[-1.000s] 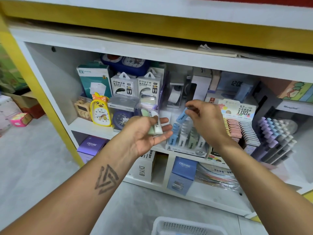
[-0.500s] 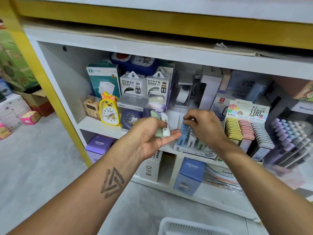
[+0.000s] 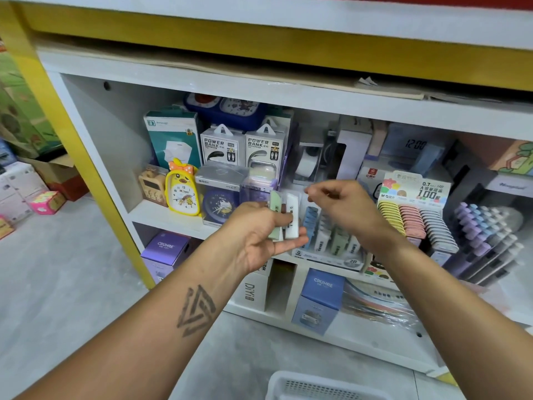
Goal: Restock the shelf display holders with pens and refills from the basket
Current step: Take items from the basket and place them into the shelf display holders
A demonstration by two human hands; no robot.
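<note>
Refill packs: pastel green (image 3: pixel 275 215) and white (image 3: pixel 291 216), two slim flat cases standing upright side by side in the left hand, their rounded tops poking up above the fingers, small dark print on each face.
Left hand (image 3: pixel 259 235): raised palm-up in front of the shelf edge; the thumb crosses the fronts of both cases and pins them against the straightened fingers beneath, so the packs sit at the fingertip end of the palm.
Right hand (image 3: pixel 343 209): just right of the held cases and apart from them, back of the hand toward the camera, fingers curled inward; the fingertips are blurred, so whether they pinch anything cannot be told.
Display holder (image 3: pixel 328 256): a clear tiered tray on the middle shelf directly below and behind both hands, marked 2B on its front, with rows of blue, white and green cases like the held ones standing in its slots.
Neighbouring display (image 3: pixel 415 223): to the right, fanned rows of yellow, pink and grey cases under a card reading 0.7 and 100.
Pen rack (image 3: pixel 487 235): further right, stepped rows of purple and blue caps.
Basket (image 3: pixel 317 386): white slatted plastic, on the floor at the bottom edge, partly cut off.
Duck clock (image 3: pixel 182 190): yellow, left on the same shelf.
</note>
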